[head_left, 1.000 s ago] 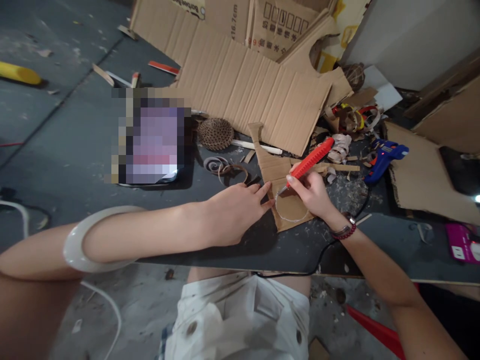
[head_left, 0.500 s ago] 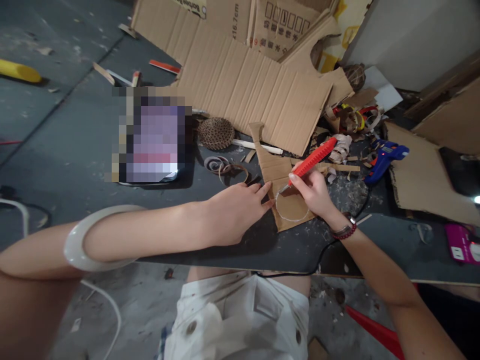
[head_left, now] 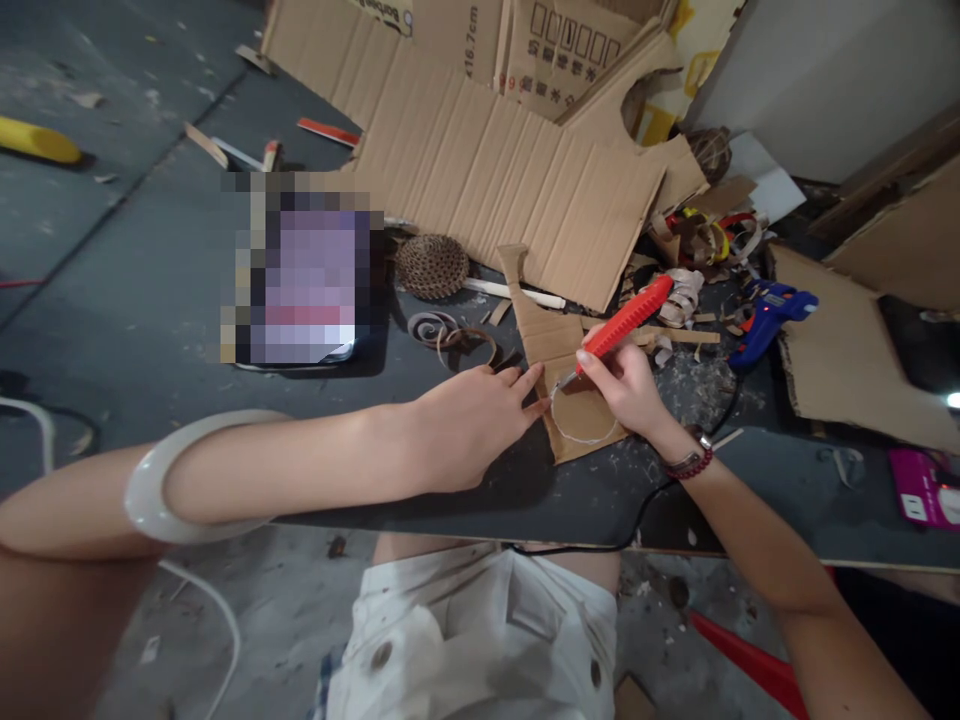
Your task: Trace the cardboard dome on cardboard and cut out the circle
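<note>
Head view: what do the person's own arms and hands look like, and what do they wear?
Both arms are bare, no sleeves or gloves. The left arm wears a wide white bangle; the right wrist wears a dark strap and a red beaded bracelet.

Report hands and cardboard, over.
Right hand gripping red utility knife, tip on drawn circle. Left hand on cardboard piece's edge. Glue gun off to the right.

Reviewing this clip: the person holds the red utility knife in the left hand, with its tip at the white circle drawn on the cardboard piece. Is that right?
No: the head view shows the red utility knife in the right hand, not the left hand. Its tip is at the white circle on the cardboard piece, as you said.
</note>
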A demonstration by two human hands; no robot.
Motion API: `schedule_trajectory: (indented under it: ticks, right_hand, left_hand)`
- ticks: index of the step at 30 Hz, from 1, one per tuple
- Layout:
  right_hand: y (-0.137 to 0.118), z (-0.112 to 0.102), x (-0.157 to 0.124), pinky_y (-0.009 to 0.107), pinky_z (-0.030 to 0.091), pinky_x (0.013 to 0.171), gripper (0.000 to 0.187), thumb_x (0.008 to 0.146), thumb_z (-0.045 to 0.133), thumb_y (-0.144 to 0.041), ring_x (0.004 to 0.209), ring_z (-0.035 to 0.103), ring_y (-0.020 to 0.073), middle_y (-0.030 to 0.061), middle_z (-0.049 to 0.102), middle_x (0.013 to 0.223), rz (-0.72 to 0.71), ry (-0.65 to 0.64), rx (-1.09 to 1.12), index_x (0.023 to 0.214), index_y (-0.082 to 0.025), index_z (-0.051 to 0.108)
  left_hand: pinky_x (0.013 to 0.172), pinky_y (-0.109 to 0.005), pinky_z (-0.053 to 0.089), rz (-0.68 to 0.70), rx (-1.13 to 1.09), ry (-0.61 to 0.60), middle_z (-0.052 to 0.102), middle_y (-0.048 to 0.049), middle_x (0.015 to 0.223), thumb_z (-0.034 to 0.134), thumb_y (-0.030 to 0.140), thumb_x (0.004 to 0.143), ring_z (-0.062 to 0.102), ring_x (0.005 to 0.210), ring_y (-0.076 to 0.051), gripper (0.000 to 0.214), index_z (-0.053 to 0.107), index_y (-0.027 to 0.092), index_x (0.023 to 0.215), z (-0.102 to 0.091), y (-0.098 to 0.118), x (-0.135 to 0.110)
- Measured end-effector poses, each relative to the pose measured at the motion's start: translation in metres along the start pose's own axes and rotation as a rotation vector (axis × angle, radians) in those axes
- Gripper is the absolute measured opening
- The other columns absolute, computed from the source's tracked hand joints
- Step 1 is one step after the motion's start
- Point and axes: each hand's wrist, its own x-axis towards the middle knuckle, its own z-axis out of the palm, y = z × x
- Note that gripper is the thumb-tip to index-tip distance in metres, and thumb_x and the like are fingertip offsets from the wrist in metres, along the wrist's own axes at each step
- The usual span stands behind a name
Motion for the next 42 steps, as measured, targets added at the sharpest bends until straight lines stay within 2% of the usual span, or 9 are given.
schedule_trajectory:
  ticks: [12,21,34,42]
  right_hand:
    - [-0.0004,-0.0006,0.0031,0.029,0.045,0.065,0.024,0.088,0.059,-0.044,0.068,0.052,0.0138,-0.0014,0.054,0.073,0.044,0.053,0.023,0.083,-0.022,0.051]
    - [0.0012,-0.0004,0.0014,0.028,0.044,0.065,0.024,0.087,0.059,-0.045,0.068,0.052,0.0128,-0.0015,0.054,0.076,0.048,0.025,0.042,0.090,-0.022,0.053]
    - [-0.0006,-0.0016,0.0022,0.028,0.043,0.066,0.026,0.088,0.058,-0.046,0.068,0.050,0.0130,-0.0016,0.053,0.074,0.035,0.011,0.017,0.082,-0.022,0.052]
    - [-0.0005,-0.0019,0.0017,0.029,0.044,0.066,0.024,0.088,0.058,-0.044,0.069,0.051,0.0132,-0.0015,0.053,0.076,0.055,0.002,0.020,0.090,-0.021,0.052]
  left_hand:
    - [0.100,-0.043,0.047,-0.004,-0.003,0.015,0.027,-0.0257,0.155,0.070,0.022,0.071,0.047,0.133,-0.035,0.082,0.038,0.011,0.146,0.0009,0.0001,0.0011]
    - [0.101,-0.045,0.046,0.002,-0.011,0.006,0.025,-0.0268,0.155,0.071,0.023,0.071,0.044,0.135,-0.037,0.086,0.035,0.010,0.148,0.0014,-0.0004,0.0011]
    - [0.099,-0.044,0.047,0.003,-0.022,0.009,0.028,-0.0258,0.155,0.070,0.020,0.070,0.046,0.133,-0.036,0.083,0.037,0.010,0.146,-0.0003,-0.0007,0.0013]
    - [0.100,-0.045,0.046,0.003,-0.027,-0.001,0.026,-0.0262,0.155,0.070,0.021,0.071,0.045,0.134,-0.036,0.084,0.035,0.010,0.147,-0.0006,-0.0005,0.0002]
